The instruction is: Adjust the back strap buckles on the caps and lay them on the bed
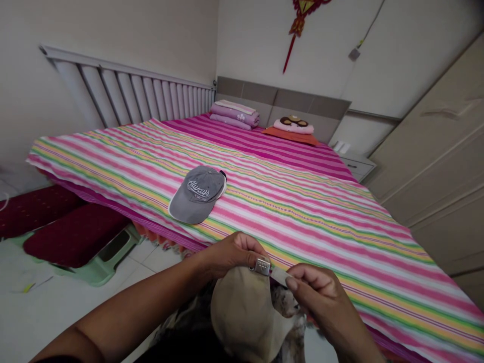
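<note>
A beige cap (242, 310) is held in front of me at the near edge of the bed, its back opening toward the right. My left hand (240, 254) pinches the cap beside its metal buckle (262, 266). Between the thumb and fingers of my right hand (315, 290) is the cap's strap (280, 276), which runs from the buckle. Farther off, a grey cap (198, 194) with white lettering lies on the striped sheet (287, 217), apart from both hands.
Folded purple bedding (235, 115) and a pink pillow (293, 125) lie near the headboard (260, 96). A radiator (132, 91) lines the left wall. Green stools with dark red covers (77, 234) stand at left. A wardrobe (434, 166) rises at right beside a nightstand (357, 165).
</note>
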{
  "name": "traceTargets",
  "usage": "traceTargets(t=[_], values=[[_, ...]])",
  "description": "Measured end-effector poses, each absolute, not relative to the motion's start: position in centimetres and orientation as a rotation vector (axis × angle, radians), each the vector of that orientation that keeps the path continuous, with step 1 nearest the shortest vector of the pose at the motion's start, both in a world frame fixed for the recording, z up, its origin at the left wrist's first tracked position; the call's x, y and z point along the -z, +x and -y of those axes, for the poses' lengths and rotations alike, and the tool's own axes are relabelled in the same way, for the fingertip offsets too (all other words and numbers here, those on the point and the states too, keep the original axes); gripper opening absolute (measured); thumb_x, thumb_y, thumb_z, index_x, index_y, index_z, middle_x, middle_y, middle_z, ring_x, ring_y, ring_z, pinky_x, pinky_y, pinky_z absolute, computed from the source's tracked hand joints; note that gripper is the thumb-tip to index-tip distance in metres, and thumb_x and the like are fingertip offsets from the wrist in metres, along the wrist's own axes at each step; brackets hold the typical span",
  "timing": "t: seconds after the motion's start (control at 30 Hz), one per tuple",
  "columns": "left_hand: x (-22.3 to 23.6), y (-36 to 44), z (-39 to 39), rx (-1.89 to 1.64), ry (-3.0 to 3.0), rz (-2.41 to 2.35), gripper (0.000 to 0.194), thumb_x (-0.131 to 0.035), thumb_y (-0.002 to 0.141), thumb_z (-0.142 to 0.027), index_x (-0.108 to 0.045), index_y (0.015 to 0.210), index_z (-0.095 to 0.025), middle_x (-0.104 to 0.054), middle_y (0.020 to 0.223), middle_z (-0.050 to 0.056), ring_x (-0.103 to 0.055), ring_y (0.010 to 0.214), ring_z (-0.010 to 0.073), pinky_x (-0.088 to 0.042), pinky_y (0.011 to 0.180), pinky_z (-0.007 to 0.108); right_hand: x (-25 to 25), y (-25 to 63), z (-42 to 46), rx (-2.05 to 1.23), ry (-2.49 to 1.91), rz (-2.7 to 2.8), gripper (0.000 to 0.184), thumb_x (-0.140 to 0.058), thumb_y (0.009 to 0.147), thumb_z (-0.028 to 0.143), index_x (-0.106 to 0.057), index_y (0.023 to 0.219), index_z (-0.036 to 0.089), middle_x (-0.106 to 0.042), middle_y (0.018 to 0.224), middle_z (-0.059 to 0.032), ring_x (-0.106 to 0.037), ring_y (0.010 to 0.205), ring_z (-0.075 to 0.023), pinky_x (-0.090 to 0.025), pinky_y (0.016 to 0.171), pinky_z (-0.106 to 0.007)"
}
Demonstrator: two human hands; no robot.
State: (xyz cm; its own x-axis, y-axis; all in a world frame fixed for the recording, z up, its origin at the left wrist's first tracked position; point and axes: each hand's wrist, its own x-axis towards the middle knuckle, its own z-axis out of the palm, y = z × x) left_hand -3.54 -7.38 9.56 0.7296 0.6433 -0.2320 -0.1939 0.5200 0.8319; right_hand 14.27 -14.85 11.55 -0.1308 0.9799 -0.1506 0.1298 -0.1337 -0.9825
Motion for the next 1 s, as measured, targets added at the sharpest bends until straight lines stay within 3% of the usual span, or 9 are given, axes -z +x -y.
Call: traceTargets(t=[0.37,0.67,0.8,1.0], values=[[-8.2,-2.7,6.6,-0.569,0.846,-0.577,0.021,-0.076,0.049,-0.022,-0.067,0.063,-0.009,-0.061,0.051,0.002,-0.051,0.041,0.0067,-0.038,0.043,0.017,-10.9,14.3,14.2,-1.342,-1.345,1.273,0.030,-0.063,0.066,0.042,-0.058,0.054,0.015,-0.035,0.038,0.0065,-0.026,0.035,-0.0045,-0.018,0.034,-0.019],[-6.5,-2.2,5.7,-0.584,0.844,-0.566,0.023,-0.074,0.052,-0.022,-0.066,0.069,-0.009,-0.062,0.055,0.002,-0.052,0.043,0.0075,-0.038,0.045,0.018,-9.3,15.0,12.9,-1.330,-1.366,1.203,0.027,-0.062,0.068,0.036,-0.055,0.055,0.014,-0.036,0.037,0.0080,-0.025,0.036,-0.0035,-0.017,0.037,-0.018],[-6.2,-1.2,3.4,-0.606,0.806,-0.560,0.023,-0.074,0.051,-0.023,-0.062,0.064,-0.008,-0.058,0.049,0.000,-0.048,0.038,0.0071,-0.034,0.043,0.019,-8.9,15.3,9.6,-1.371,-1.278,0.966,0.027,-0.066,0.065,0.032,-0.049,0.053,0.015,-0.038,0.035,0.0085,-0.023,0.032,-0.0020,-0.014,0.034,-0.017],[-6.8,0.6,-2.6,-0.552,0.622,-0.578,0.014,-0.067,0.057,-0.019,-0.054,0.060,-0.011,-0.057,0.048,0.000,-0.051,0.040,0.0118,-0.040,0.050,0.025,-9.5,17.1,2.9,-1.472,-1.094,0.764,0.026,-0.069,0.056,0.027,-0.046,0.061,0.017,-0.041,0.042,0.0094,-0.024,0.031,-0.0010,-0.018,0.032,-0.015]])
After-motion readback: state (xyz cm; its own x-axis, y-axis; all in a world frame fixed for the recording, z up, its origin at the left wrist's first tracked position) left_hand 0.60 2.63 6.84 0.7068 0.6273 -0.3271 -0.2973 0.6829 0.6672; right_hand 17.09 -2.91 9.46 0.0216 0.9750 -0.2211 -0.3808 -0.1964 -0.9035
